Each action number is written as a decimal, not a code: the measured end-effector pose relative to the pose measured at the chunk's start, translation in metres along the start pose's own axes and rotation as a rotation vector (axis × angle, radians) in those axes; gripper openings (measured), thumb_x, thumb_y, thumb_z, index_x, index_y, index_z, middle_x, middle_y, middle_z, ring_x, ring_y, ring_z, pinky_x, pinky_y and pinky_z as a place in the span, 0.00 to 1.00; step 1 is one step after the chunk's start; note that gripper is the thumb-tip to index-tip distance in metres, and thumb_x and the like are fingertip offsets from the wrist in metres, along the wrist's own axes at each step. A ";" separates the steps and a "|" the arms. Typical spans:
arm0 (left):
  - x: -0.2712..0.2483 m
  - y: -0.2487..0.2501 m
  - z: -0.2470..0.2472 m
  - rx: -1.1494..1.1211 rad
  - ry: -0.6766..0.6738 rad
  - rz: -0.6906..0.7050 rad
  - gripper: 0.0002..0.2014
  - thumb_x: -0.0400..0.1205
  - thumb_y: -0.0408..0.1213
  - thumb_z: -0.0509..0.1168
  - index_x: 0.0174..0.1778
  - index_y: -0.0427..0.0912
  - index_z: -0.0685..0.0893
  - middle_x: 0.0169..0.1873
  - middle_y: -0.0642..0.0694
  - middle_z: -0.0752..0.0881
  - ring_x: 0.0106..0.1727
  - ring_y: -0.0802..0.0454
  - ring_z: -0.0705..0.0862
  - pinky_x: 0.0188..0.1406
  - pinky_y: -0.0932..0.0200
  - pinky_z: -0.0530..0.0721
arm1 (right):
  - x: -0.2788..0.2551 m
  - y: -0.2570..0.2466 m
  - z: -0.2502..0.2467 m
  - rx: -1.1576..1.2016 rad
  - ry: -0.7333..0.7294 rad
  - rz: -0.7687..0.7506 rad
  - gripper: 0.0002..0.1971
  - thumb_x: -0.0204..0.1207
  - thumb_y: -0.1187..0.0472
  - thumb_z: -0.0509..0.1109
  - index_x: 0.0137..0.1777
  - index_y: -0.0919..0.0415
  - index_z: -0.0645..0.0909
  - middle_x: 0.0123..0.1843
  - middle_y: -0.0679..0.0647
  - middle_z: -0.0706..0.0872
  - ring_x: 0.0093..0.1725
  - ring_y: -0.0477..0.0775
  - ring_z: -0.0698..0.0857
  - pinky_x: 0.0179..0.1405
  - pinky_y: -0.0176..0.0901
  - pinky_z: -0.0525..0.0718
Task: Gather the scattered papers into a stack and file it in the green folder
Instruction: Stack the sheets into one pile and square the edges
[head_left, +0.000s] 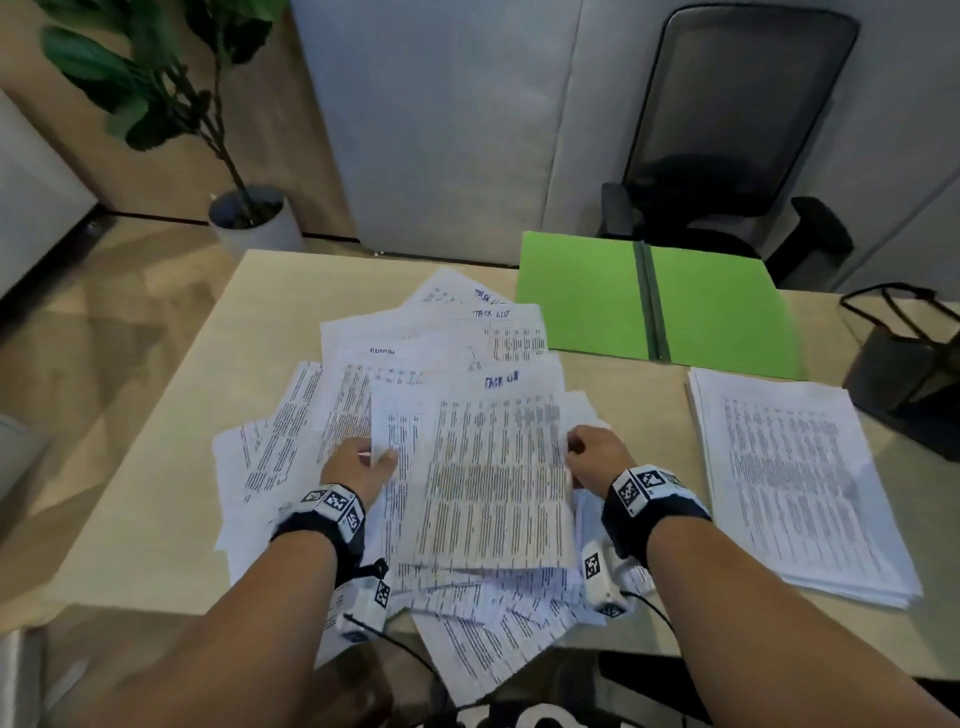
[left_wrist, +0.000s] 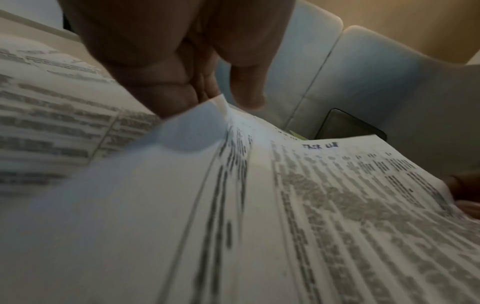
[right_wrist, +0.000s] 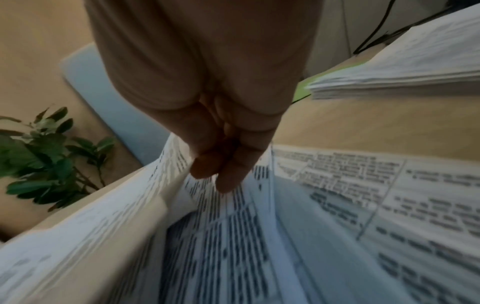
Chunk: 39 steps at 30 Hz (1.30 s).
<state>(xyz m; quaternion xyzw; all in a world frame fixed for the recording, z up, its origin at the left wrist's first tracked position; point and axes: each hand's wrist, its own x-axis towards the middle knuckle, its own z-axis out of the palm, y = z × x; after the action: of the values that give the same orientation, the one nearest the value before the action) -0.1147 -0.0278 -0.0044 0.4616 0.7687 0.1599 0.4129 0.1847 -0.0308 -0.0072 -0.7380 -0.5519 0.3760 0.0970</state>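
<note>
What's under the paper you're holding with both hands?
Under the held sheet, gripped by the left hand and right hand, lie more scattered papers on the table. Anything beneath them is covered.

Print on the papers (head_left: 493, 467) is too blurred to read. The left hand (head_left: 361, 467) hides its fingertips under them; the chair (head_left: 737, 130) is half behind the folder (head_left: 587, 301).

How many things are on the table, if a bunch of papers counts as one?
Green folder: 1
Neat paper stack: 1
Messy paper pile, with some sheets held up by the left hand and right hand: 1
Dark stand: 1
Total: 4
</note>
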 end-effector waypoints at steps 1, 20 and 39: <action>-0.004 0.001 0.002 0.017 -0.035 0.002 0.23 0.80 0.46 0.69 0.67 0.38 0.75 0.57 0.44 0.82 0.62 0.40 0.81 0.60 0.52 0.77 | -0.001 -0.001 0.007 0.030 -0.033 -0.015 0.09 0.75 0.71 0.60 0.36 0.61 0.76 0.37 0.61 0.81 0.43 0.68 0.87 0.44 0.63 0.89; 0.040 -0.026 -0.019 0.687 -0.062 -0.036 0.42 0.64 0.37 0.71 0.75 0.58 0.64 0.69 0.43 0.68 0.66 0.35 0.75 0.66 0.35 0.76 | 0.005 0.030 0.017 -0.061 0.168 0.186 0.05 0.76 0.66 0.64 0.39 0.61 0.72 0.33 0.51 0.73 0.39 0.58 0.77 0.35 0.41 0.70; 0.042 -0.042 -0.024 0.839 -0.040 0.077 0.38 0.66 0.53 0.79 0.68 0.49 0.70 0.65 0.41 0.70 0.66 0.39 0.74 0.63 0.47 0.79 | 0.004 0.031 0.010 0.470 0.297 0.181 0.05 0.77 0.68 0.67 0.40 0.63 0.77 0.34 0.56 0.79 0.35 0.54 0.77 0.36 0.38 0.74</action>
<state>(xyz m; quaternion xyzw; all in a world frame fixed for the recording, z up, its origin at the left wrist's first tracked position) -0.1676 -0.0112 -0.0365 0.6212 0.7410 -0.1608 0.1978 0.2014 -0.0414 -0.0338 -0.7884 -0.3614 0.3884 0.3113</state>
